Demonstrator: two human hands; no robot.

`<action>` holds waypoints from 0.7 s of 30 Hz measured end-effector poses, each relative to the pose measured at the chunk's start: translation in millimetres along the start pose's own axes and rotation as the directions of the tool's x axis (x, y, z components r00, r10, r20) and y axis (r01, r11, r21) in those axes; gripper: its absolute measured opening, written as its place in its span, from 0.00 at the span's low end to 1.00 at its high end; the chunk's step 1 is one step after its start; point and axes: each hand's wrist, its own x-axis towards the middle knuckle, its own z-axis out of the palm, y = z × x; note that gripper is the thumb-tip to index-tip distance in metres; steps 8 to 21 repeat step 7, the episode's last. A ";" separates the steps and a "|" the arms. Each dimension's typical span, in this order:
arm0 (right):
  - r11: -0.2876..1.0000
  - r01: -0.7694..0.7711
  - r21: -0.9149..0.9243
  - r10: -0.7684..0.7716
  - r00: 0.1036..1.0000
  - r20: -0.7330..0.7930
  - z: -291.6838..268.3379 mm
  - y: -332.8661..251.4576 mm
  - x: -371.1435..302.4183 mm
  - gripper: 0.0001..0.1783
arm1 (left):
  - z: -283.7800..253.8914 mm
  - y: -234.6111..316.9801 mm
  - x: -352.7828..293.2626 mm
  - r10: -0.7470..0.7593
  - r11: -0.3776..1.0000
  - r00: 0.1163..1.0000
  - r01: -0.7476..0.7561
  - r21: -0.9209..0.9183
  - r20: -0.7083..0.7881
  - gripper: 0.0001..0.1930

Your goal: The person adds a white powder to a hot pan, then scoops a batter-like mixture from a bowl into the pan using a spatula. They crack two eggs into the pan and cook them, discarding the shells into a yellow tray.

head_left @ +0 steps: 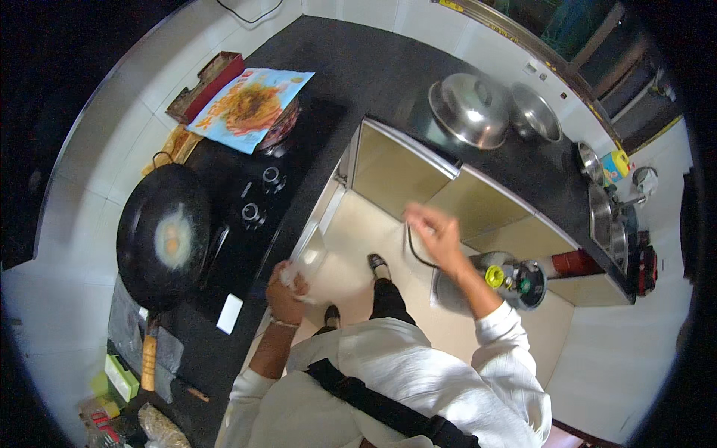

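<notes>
My left hand point(287, 292) is curled at the counter's front edge, right of the wok. A pale, whitish thing shows in its fingers, too blurred to name. My right hand point(435, 233) hangs over the floor in front of the cabinets, its fingers smeared by motion; I cannot tell whether it holds anything. A black wok point(149, 261) with a wooden handle point(149, 364) sits on the left of the stove. In its bowl lies an egg point(173, 240), whites spread pale around the yolk. Two round knobs point(273, 179) stand on the black stove.
A blue food packet point(250, 108) lies at the stove's far end. A domed steel lid point(469, 112) and a steel basin point(535, 112) stand on the back counter. A white rectangular thing point(230, 313) lies near the counter edge. A gas cylinder point(478, 287) stands at my right.
</notes>
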 end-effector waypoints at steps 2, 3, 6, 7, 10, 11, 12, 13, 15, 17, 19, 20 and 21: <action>0.971 -0.233 0.059 0.239 0.963 -0.128 -44.0 41.1 62.5 0.16 | 4.1 1.9 4.8 0.061 0.996 0.997 -0.057 0.069 -0.051 0.07; 0.975 -0.223 -0.006 0.217 0.956 -0.199 -66.4 79.4 93.7 0.17 | 9.2 -1.1 6.5 0.099 0.985 0.991 -0.085 0.151 -0.087 0.08; 0.948 -0.229 -0.221 0.168 0.950 -0.264 -129.7 149.1 186.7 0.19 | 37.2 -29.0 10.8 0.196 0.964 0.952 -0.143 0.223 -0.237 0.10; 0.950 -0.218 -0.223 0.163 0.957 -0.241 -135.7 160.5 199.3 0.19 | 47.7 -39.5 11.3 0.217 0.963 0.930 -0.154 0.221 -0.297 0.10; 0.950 -0.218 -0.223 0.163 0.957 -0.241 -135.7 160.5 199.3 0.19 | 47.7 -39.5 11.3 0.217 0.963 0.930 -0.154 0.221 -0.297 0.10; 0.950 -0.218 -0.223 0.163 0.957 -0.241 -135.7 160.5 199.3 0.19 | 47.7 -39.5 11.3 0.217 0.963 0.930 -0.154 0.221 -0.297 0.10; 0.950 -0.218 -0.223 0.163 0.957 -0.241 -135.7 160.5 199.3 0.19 | 47.7 -39.5 11.3 0.217 0.963 0.930 -0.154 0.221 -0.297 0.10; 0.950 -0.218 -0.223 0.163 0.957 -0.241 -135.7 160.5 199.3 0.19 | 47.7 -39.5 11.3 0.217 0.963 0.930 -0.154 0.221 -0.297 0.10; 0.950 -0.218 -0.223 0.163 0.957 -0.241 -135.7 160.5 199.3 0.19 | 47.7 -39.5 11.3 0.217 0.963 0.930 -0.154 0.221 -0.297 0.10; 0.950 -0.218 -0.223 0.163 0.957 -0.241 -135.7 160.5 199.3 0.19 | 47.7 -39.5 11.3 0.217 0.963 0.930 -0.154 0.221 -0.297 0.10; 0.950 -0.218 -0.223 0.163 0.957 -0.241 -135.7 160.5 199.3 0.19 | 47.7 -39.5 11.3 0.217 0.963 0.930 -0.154 0.221 -0.297 0.10; 0.950 -0.218 -0.223 0.163 0.957 -0.241 -135.7 160.5 199.3 0.19 | 47.7 -39.5 11.3 0.217 0.963 0.930 -0.154 0.221 -0.297 0.10; 0.950 -0.218 -0.223 0.163 0.957 -0.241 -135.7 160.5 199.3 0.19 | 47.7 -39.5 11.3 0.217 0.963 0.930 -0.154 0.221 -0.297 0.10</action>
